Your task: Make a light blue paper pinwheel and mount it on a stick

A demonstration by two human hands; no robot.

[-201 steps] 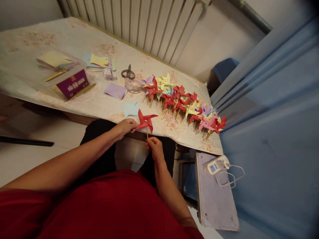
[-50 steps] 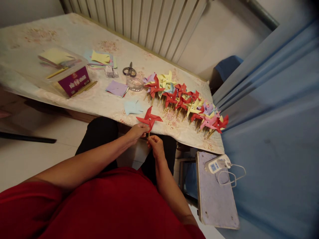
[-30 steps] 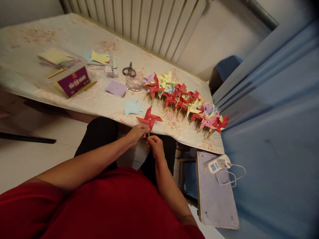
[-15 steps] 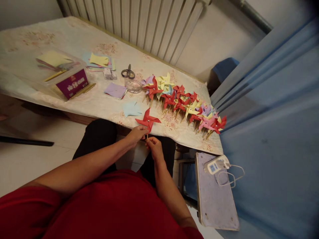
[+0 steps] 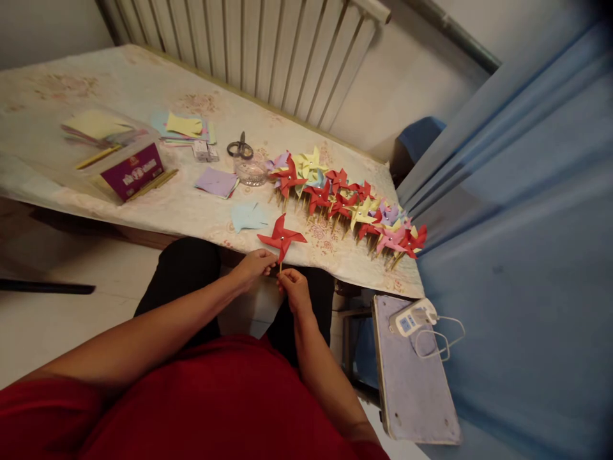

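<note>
Standing by and watching, I see a person in a red shirt [image 5: 215, 399] seated at a cloth-covered bench [image 5: 158, 214], both hands drawn close together around one red pinwheel [image 5: 282, 239]. Taking twelve o'clock as straight ahead of the person, the pinwheel head sits between one and two from the left hand [image 5: 257, 263] and between eleven and twelve from the right hand [image 5: 294, 286]. It is raised at the bench's near edge, its stick pointing down toward six. The right hand pinches that stick low down, thumb against fingers. The left hand's fingertips are bunched right beside the lowest blade; whether they grip it, I can't tell from here.

Out from the pinwheel, a pale blue paper piece [image 5: 248, 217] lies near at ten o'clock, and a purple-topped paper stack [image 5: 218, 182] is farther off, between ten and eleven. A clear bowl [image 5: 251, 172] and black-handled scissors [image 5: 240, 149] are at eleven, the scissors beyond. Finished pinwheels [image 5: 360, 212] in red, yellow, pink and purple crowd the bench around two. Well away near ten is a clear box [image 5: 103, 153] with a purple label.
</note>
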